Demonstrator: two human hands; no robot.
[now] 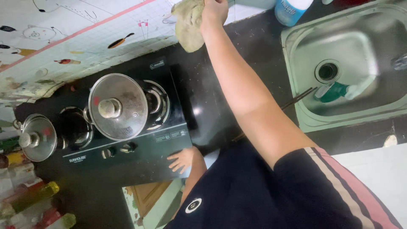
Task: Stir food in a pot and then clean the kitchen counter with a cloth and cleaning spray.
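At the far left, around nine o'clock, a small pot with a glass lid point(37, 138) sits beside the black gas stove point(140, 140). Bottles with coloured caps point(36, 199) lie blurred at about eight o'clock. On the stove's nearer burner stands a larger pot under a glass lid point(118, 107), its knob in the middle; a bare burner ring point(157, 104) shows just to its three o'clock side. Two control knobs point(118, 150) sit on the stove's front edge.

The left hand point(183, 159) lies flat with fingers spread on the front corner of the stove, at about six o'clock in the view, holding nothing. The dark desk point(203, 110) shines to the right of the stove.

The right hand point(214, 12), at twelve o'clock, is closed round a beige cloth point(188, 24), which hangs bunched against the patterned wall tiles point(76, 38) above the back of the stove. At one o'clock stands a blue bottle point(289, 10). At two to three o'clock is the steel sink point(296, 46), with a green-handled brush point(335, 91) near the drain and chopsticks point(299, 98) on its rim
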